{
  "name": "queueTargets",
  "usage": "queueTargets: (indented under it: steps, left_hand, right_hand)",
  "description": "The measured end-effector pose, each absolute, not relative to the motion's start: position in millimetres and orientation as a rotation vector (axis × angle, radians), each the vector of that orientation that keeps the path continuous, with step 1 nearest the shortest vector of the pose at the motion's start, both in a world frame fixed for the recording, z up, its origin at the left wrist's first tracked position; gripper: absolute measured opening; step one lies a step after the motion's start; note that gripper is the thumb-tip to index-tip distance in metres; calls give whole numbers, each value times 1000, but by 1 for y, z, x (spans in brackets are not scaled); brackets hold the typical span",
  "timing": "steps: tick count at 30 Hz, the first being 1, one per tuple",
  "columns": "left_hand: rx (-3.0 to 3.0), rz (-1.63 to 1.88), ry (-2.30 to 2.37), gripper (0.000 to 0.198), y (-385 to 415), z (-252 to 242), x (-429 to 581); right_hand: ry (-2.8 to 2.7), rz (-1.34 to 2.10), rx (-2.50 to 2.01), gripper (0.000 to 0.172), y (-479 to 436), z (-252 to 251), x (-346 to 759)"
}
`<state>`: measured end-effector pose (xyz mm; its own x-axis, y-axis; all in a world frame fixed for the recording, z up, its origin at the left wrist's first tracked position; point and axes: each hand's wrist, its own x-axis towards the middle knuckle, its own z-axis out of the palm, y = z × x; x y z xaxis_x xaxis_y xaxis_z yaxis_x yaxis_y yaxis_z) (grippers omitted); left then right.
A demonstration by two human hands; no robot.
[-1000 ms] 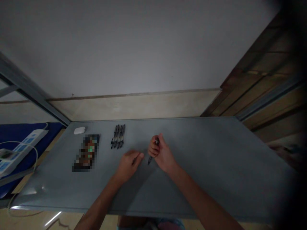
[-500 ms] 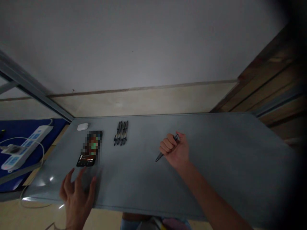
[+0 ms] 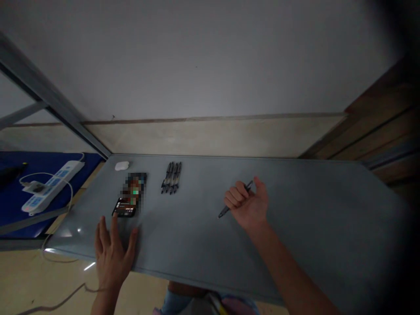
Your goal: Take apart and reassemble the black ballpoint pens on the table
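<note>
My right hand (image 3: pixel 246 204) is closed in a loose fist around a dark pen (image 3: pixel 224 212), whose tip points down and to the left over the grey tabletop (image 3: pixel 305 218). My left hand (image 3: pixel 113 253) is open with its fingers spread, holding nothing, at the table's front edge. Its fingertips are just below a smartphone (image 3: pixel 130 195) lying face up, with part of its screen pixelated. Several black pens (image 3: pixel 171 178) lie side by side beyond the phone, and a white earbud case (image 3: pixel 122 166) sits near the far edge.
Off the table's left side, a white power strip (image 3: pixel 49 186) with a plugged-in adapter lies on a blue surface (image 3: pixel 15 210), and a pale cable (image 3: pixel 57 297) trails across the floor. A metal frame (image 3: pixel 42 87) runs up at the left, and wooden boards (image 3: pixel 377 105) stand at the right.
My left hand has moved left and toward me, from mid-table to beside the phone, and has opened wide. My right hand has moved right, keeping the pen. The view has tilted slightly.
</note>
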<state>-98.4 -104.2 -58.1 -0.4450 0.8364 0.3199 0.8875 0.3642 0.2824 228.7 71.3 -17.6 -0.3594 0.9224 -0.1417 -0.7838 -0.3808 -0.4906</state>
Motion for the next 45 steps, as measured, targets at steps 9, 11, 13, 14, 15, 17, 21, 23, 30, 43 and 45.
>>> queueTargets:
  steps: [9,11,13,14,15,17,21,23,30,43,45]
  left_hand:
    - [-1603,-596,-2358,65,-69,-50,-105]
    - [-1632,-584,-2334,60,-60,-49,-105]
    - [-1647,-556,-2335,55,-56,-49,-106]
    - [-1645,-536,-2344,53,-55,-50,-106]
    - [-1637,-515,-2356,51,-54,-51,-107]
    - [-1622,-480,-2372,47,-51,-52,-108]
    - [-1647,-469,-2344,43,-40,-51,-112]
    - [-1656,-480,-2340,47,-33,-49,-113]
    - [-1477,-574,-2433,57,-34,-36,-113]
    - [-1554,-513,-2451,55,-37,-43,-118]
    - [-1536,-559,-2405,57,-37,-44,-118]
  right_hand:
    - [-381,2027,-415,51,70,-11,234]
    - [-383,2015,-432,51,70,-11,232]
    - [-389,2011,-461,51,70,-11,231]
    - [-391,2009,-471,51,70,-11,231]
    - [-392,2007,-477,50,70,-12,231]
    - [-394,2001,-476,49,71,-14,232]
    - [-417,1967,-483,47,73,-17,234]
    - [-426,1948,-501,48,74,-18,235]
    - [-384,1926,-573,51,75,-18,232]
    - [-384,1869,-550,44,76,-19,236]
    - [-376,1854,-558,44,76,-18,236]
